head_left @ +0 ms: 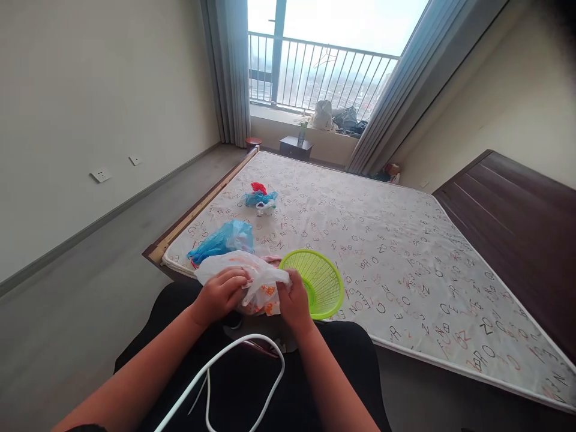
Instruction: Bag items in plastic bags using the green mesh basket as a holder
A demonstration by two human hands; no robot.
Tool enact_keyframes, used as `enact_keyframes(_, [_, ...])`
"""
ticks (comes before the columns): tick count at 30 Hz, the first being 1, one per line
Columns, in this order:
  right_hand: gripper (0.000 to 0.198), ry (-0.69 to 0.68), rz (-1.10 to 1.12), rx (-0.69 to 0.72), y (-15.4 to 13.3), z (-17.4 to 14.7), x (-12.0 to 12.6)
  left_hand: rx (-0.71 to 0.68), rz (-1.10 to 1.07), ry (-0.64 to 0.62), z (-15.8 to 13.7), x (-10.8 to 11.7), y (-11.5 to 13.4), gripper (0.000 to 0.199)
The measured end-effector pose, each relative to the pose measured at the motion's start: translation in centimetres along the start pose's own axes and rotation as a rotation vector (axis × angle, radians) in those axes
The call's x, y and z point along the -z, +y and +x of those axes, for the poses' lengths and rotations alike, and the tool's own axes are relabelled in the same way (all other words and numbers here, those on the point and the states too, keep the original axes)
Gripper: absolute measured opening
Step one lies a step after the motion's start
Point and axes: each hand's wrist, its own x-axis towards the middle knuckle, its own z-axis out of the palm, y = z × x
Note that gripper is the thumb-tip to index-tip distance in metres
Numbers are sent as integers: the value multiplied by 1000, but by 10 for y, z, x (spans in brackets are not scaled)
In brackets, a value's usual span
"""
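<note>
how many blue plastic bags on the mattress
2: one blue plastic bag by the near left mattress edge, another farther back under something red. More may be hidden.

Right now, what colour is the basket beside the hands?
Lime green; the basket shows best in the head view.

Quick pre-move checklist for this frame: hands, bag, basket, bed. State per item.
1. Left hand grips the white plastic bag: ok.
2. Right hand grips the same bag: ok.
3. Bag contents identified: cannot tell; only orange patches show through.
4. Green basket upright on the mattress corner, beside the right hand: ok.
5. Blue bag lies apart from the hands, behind the white one: ok.
6. White cable loops across the lap, under the forearms: not ok, could snag.
</note>
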Motion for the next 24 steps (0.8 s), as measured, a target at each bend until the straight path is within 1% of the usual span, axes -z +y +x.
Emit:
enact_keyframes(1, [22, -12, -4, 28, 0, -2, -3, 10, -3, 32, 0, -2, 3, 15])
enact_keyframes(3, [23, -6, -2, 42, 0, -6, -8, 44, 25, 172, -3, -5, 5, 19])
enact_keyframes(4, [24, 9, 0, 34, 1, -9, -11, 57, 49, 220, -6, -6, 4, 24])
enact_keyframes(5, [24, 23, 5, 21, 2, -11, -14, 68, 77, 235, -10, -5, 2, 28])
enact_keyframes(6, [25, 38, 14, 5, 4, -14, -16, 86, 102, 218, -14, -4, 0, 31])
enact_keyframes(8, [28, 65, 48, -29, 9, -18, -20, 163, 147, 140, -21, 1, -8, 31])
enact_keyframes(10, [29, 96, 93, -75, 16, -21, -22, 311, 195, 98, -24, 8, -20, 35])
enact_keyframes(12, [30, 127, 119, -125, 23, -22, -23, 531, 267, 92, -25, 18, -33, 41])
enact_keyframes(14, [32, 140, 119, -155, 28, -22, -23, 753, 343, 90, -24, 29, -41, 41])
enact_keyframes(15, [33, 139, 112, -155, 30, -23, -23, 816, 382, 104, -22, 34, -41, 41])
enact_keyframes(16, [34, 133, 106, -148, 31, -23, -24, 828, 426, 138, -20, 39, -38, 43])
enact_keyframes(17, [34, 124, 103, -135, 32, -23, -25, 789, 473, 190, -18, 43, -32, 46])
enact_keyframes(18, [34, 113, 104, -116, 32, -24, -26, 707, 522, 267, -16, 48, -23, 50])
enact_keyframes(20, [33, 85, 115, -70, 31, -26, -28, 494, 601, 468, -12, 55, -2, 54])
enact_keyframes(21, [32, 75, 124, -48, 30, -26, -29, 386, 611, 576, -10, 58, 8, 50])
enact_keyframes(22, [31, 69, 135, -23, 28, -27, -31, 282, 591, 660, -9, 59, 16, 42])
enact_keyframes(23, [29, 65, 145, 3, 27, -27, -32, 193, 537, 695, -7, 58, 22, 32])
enact_keyframes(24, [27, 63, 155, 31, 26, -27, -33, 133, 450, 656, -5, 55, 25, 20])
